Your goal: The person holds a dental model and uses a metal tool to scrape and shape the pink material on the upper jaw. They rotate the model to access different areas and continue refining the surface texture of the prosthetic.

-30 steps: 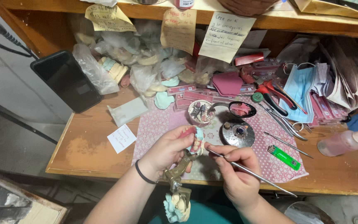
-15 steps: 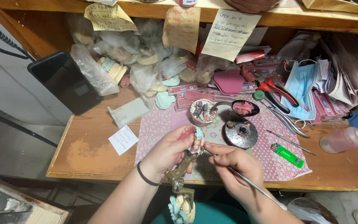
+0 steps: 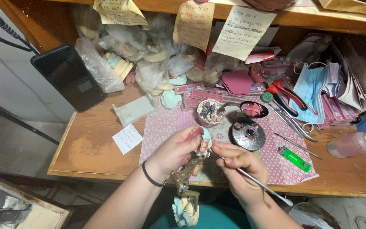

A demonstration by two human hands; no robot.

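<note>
At a cluttered wooden bench (image 3: 90, 148), your left hand (image 3: 172, 152) is closed around a dental cast (image 3: 203, 142) on a brass hinged frame (image 3: 185, 176), holding it up just in front of the pink dotted cloth (image 3: 162, 127). Your right hand (image 3: 240, 167) pinches a thin metal tool (image 3: 259, 183) like a pen, its tip touching the cast while the handle trails back past your wrist. Judging from this, the step in hand is fine shaping work on the cast's teeth; any further stroke would call for a steady left grip and light pressure at the tip, since the work is small and held in the air. A second cast (image 3: 185, 212) hangs at the frame's lower end, near your lap. Beyond the cloth's middle sit a round metal burner (image 3: 248, 135), a small cup of bits (image 3: 208, 112) and a spoon with pink wax (image 3: 253, 109). A green lighter (image 3: 294, 158) lies to the cloth's right side, a black phone (image 3: 68, 76) leans well to its left.
</note>
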